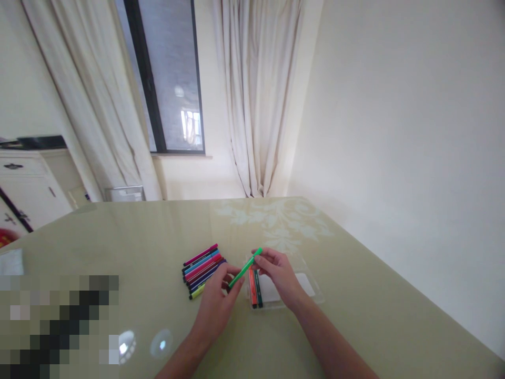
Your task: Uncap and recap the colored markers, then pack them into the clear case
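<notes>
A bright green marker pen (pixel 245 268) is held at a slant between my two hands. The fingers of my left hand (pixel 221 292) pinch its lower, dark end. At its upper end, my right hand (pixel 278 271) grips it with thumb and fingers. Beneath my right hand lies a clear plastic case (pixel 317 301). Inside its left side are an orange marker (pixel 253 289) and a dark green marker (pixel 258 292), side by side. Left of my left hand, several markers (pixel 201 263) in pink, blue, red, purple and yellow-green lie in a row on the table, partly hidden by that hand.
The glossy table (pixel 138 252) runs back towards a window and curtains (pixel 260 105). A white wall (pixel 414 158) borders its right edge. A pale cloth-like item (pixel 11 262) lies at the far left, near a pixelated patch. A white cabinet (pixel 31 179) stands beyond.
</notes>
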Tool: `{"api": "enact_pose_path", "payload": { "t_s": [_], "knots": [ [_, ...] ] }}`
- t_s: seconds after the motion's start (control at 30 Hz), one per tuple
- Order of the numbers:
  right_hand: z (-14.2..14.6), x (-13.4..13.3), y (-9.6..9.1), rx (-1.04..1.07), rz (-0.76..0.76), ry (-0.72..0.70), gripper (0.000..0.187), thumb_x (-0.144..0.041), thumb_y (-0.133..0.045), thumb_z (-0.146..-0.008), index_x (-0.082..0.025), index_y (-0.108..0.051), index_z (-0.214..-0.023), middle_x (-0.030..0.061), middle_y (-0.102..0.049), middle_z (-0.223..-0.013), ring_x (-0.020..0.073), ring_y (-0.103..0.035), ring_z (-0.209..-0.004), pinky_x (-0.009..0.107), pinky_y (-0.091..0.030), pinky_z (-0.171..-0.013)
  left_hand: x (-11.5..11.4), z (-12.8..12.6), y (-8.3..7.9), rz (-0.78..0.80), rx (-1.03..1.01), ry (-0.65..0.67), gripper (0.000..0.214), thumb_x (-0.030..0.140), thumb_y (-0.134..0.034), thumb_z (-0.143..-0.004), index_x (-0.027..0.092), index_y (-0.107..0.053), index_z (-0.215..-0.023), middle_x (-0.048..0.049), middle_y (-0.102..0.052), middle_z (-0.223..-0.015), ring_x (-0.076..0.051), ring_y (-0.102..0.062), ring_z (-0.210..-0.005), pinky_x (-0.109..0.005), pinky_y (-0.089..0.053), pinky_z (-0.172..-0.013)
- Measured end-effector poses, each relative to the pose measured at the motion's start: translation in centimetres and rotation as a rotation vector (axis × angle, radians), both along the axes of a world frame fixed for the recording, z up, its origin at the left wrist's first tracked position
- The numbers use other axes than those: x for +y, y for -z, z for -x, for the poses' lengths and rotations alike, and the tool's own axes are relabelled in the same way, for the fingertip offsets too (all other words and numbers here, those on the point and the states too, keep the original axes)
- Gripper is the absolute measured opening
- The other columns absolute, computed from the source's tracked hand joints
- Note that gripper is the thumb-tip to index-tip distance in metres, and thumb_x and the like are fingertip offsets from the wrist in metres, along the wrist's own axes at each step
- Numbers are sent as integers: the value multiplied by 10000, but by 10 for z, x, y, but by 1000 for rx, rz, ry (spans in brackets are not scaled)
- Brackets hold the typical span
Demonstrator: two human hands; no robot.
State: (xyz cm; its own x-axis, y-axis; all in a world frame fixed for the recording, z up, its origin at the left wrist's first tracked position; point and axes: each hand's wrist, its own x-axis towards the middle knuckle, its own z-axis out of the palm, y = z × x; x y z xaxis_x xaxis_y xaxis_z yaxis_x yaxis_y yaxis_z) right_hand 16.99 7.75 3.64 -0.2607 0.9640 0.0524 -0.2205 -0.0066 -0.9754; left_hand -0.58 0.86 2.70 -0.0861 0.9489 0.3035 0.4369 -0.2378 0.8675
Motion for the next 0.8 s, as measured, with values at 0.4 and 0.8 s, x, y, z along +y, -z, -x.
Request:
{"api": "enact_pose_path", "payload": {
  "t_s": [0.4,0.8],
  "knots": [
    [-1,-2,0,49,86,-31,518,-491,-851,-725,-168,-757,-1120,83,-785,-924,209,-736,-809,309,-523,-747,-1,-1,7,-328,121,34,141,299,-610,-963,262,-731,-1024,-34,-680,-1050,-192,-662,-970,-311,-546,-869],
    [-36,21,-2,-336,-103,173,227,-400,-684,-777,-180,-739,-777,9,-702,-666,168,-651,-638,260,-443,-583,-7,-2,18,-114,547,350,546,395,-699,-903,334,-565,-1429,-70,-565,-1500,-309,-499,-1387,-545,-393,-1177]
  ]
}}
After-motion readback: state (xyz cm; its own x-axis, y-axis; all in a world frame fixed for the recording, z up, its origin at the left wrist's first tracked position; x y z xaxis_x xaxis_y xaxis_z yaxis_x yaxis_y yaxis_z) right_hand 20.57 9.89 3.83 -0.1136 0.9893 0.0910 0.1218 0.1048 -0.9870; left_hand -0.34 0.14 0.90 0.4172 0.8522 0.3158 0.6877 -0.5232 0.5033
